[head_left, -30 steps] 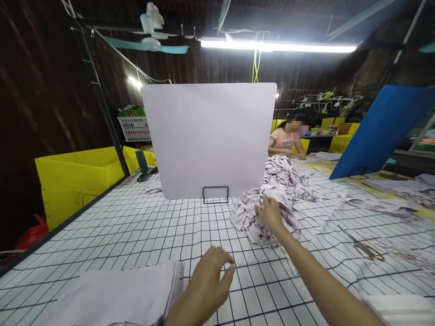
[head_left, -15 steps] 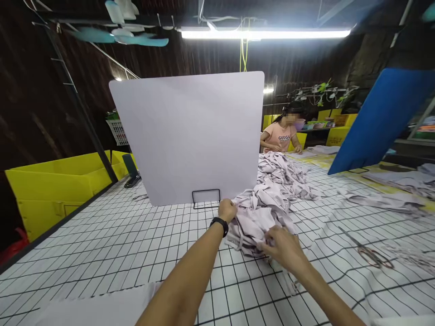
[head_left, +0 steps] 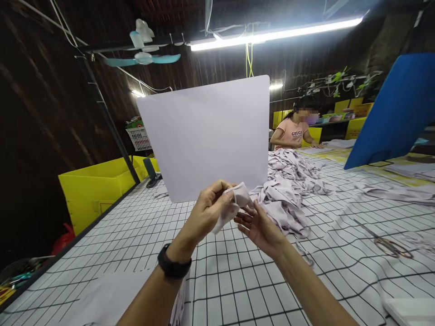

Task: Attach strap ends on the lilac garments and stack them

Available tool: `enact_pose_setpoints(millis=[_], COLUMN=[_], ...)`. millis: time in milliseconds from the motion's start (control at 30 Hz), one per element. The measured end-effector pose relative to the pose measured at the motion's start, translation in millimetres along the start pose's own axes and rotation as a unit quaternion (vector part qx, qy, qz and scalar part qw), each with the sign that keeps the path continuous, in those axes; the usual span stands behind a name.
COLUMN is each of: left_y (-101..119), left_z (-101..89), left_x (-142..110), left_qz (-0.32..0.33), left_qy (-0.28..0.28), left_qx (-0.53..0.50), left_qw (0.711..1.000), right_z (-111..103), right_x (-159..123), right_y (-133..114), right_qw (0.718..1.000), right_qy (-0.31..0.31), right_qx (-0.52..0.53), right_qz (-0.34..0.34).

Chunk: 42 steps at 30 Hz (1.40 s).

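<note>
My left hand (head_left: 205, 210), with a black band on its wrist, pinches a small pale lilac cloth piece (head_left: 242, 194) above the table. My right hand (head_left: 261, 231) is just right of it, fingers apart and palm turned toward the cloth; its fingertips are at the cloth's edge, and whether they touch it I cannot tell. Behind the right hand lies a loose heap of similar cloth pieces (head_left: 285, 206). A flat stack of pale cloth (head_left: 112, 294) rests at the near left, partly covered by my left forearm.
A white board (head_left: 207, 140) stands upright across the grid-patterned table (head_left: 217, 276). Scissors (head_left: 387, 242) lie on the right. A blue board (head_left: 390, 113) leans farther back, and a co-worker (head_left: 292, 131) sits beyond the heap. Yellow bins (head_left: 97, 188) stand left of the table.
Both hands reached into the heap, then came back nearer the middle. A cloth piece is now lifted in my left hand. The view has shifted slightly.
</note>
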<state>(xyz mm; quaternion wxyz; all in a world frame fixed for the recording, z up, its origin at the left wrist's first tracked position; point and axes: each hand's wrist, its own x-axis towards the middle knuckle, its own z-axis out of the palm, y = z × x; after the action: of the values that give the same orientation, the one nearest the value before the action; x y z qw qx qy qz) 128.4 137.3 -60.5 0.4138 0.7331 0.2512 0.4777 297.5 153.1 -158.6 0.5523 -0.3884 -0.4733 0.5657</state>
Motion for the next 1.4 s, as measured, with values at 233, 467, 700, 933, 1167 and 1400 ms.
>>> enact_pose_setpoints(millis=[233,467,700,933,1167,1400], left_y=[28,3,-5,15,-37,-32], left_z=[-14.3,-19.7,-30.0,-12.6,28.4,31.3], left_x=[-93,-135,-112,-138,-246,-233], left_qz=[-0.076,-0.212,-0.208,0.042,-0.162,-0.219], left_qy=[0.009,0.066,0.064,0.055,-0.177,-0.162], left_qx=[-0.005,-0.067,0.088,0.302,0.342,0.281], left_qw=[0.997,0.973,0.972,0.951,0.908,0.920], right_z=[20,-33,-43,-53,-96,-84], right_x=[-64,-115,-113,-159,-247,-188], right_y=[-16,-15,-41,-48,38,35], right_qw=[0.992,0.985,0.967,0.931,0.895,0.875], right_qy=[-0.009,0.076,0.124,0.198,0.059,0.065], right_qx=[0.117,-0.156,-0.215,-0.284,-0.416,-0.474], right_qz=[0.045,0.017,-0.054,-0.117,0.151,0.077])
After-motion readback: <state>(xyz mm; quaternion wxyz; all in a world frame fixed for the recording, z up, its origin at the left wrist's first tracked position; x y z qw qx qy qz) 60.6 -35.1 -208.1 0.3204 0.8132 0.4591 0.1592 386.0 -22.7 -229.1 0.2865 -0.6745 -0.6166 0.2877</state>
